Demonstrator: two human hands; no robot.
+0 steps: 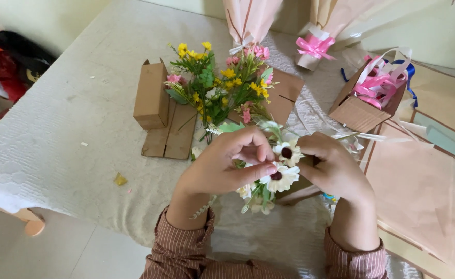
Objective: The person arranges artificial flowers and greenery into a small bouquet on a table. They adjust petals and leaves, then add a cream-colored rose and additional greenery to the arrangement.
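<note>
So both hands pinch the white daisy bunch (281, 173) together, left hand (222, 165) and right hand (330, 165) steadying stems; mixed flower spray (222, 88) just beyond.

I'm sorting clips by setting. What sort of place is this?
Probably a home craft table for bouquet making: artificial flowers, a box of ribbons and wrapped bouquets lie on a cloth-covered table.

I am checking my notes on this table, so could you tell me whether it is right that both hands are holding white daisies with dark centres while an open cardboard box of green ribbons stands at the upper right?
Not quite: the ribbons in the open cardboard box are pink and white with some blue, not green, as the head view shows. The rest holds: the left hand and right hand are holding white daisies with dark centres.
</note>
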